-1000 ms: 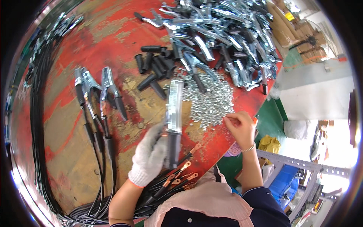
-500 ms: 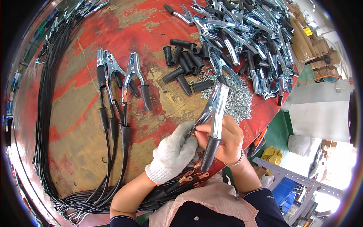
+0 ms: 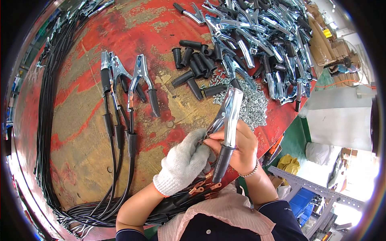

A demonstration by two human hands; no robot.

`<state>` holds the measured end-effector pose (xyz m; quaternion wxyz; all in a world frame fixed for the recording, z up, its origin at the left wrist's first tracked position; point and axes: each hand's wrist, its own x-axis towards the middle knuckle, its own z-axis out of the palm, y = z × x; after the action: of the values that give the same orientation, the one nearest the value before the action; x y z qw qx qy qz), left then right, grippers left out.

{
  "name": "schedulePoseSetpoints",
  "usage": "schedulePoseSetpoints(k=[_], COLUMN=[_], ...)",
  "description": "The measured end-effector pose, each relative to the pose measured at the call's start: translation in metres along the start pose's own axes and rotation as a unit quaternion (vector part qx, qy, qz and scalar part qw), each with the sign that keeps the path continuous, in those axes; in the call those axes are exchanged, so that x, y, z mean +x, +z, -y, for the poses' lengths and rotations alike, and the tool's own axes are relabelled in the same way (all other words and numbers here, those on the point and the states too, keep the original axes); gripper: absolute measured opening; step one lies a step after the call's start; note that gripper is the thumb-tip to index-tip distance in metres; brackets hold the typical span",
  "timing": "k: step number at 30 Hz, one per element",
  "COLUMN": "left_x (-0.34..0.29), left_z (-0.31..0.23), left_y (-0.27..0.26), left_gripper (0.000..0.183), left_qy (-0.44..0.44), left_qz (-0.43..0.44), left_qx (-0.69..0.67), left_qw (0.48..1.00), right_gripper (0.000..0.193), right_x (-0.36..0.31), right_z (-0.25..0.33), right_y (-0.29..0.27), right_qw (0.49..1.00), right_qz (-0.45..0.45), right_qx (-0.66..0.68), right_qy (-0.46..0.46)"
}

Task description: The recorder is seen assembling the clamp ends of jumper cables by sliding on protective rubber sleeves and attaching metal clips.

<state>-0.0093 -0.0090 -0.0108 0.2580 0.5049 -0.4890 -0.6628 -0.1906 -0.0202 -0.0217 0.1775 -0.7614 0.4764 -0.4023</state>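
A silver spring clamp (image 3: 232,116) with a black grip on its handle stands tilted in front of my body, its jaws pointing up and away. My left hand (image 3: 185,160), in a white knitted glove, is closed around the clamp's other handle side, which it mostly hides. My bare right hand (image 3: 243,150) is behind the near handle, with thumb and fingertips pinched at the clamp's inner side beside the gloved fingers. Whatever small part lies between those fingertips is hidden. Cable ends with copper lugs (image 3: 197,188) lie just below my hands.
Loose black sleeves (image 3: 197,64) and a heap of small screws and nuts (image 3: 251,104) lie beyond my hands. Many clamps (image 3: 265,36) are piled at the far right. Several clamps fixed to cables (image 3: 140,76) rest on the left, near a long black cable bundle (image 3: 50,120).
My right thumb and fingertips have shifted slightly at the clamp's inner side. Both hands and the clamp otherwise stay nearly in place.
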Motion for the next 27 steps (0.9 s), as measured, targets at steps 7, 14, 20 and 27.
schedulePoseSetpoints(k=[7,14,20,27], left_x=[-0.002,-0.002,-0.002,-0.002], left_z=[-0.008,-0.011,-0.003,-0.003], left_y=[-0.002,-0.001,0.002,-0.009], left_gripper=[0.036,0.037,0.036,0.041], left_qy=[-0.054,-0.019,0.015,0.137], left_qz=[0.002,-0.004,-0.003,-0.101], left_qx=[-0.007,0.017,0.012,0.142], left_qw=[0.999,1.0,1.0,0.975], right_gripper=[0.028,0.034,0.027,0.017], right_x=[-0.009,-0.011,-0.01,0.002], right_z=[-0.011,-0.008,-0.003,-0.019], right_y=[-0.011,-0.016,-0.015,-0.024], right_qw=[0.995,0.991,0.99,0.992], right_qz=[0.033,0.025,0.008,0.033], right_qx=[-0.033,-0.057,-0.072,-0.095], right_qy=[-0.088,-0.119,-0.121,-0.079])
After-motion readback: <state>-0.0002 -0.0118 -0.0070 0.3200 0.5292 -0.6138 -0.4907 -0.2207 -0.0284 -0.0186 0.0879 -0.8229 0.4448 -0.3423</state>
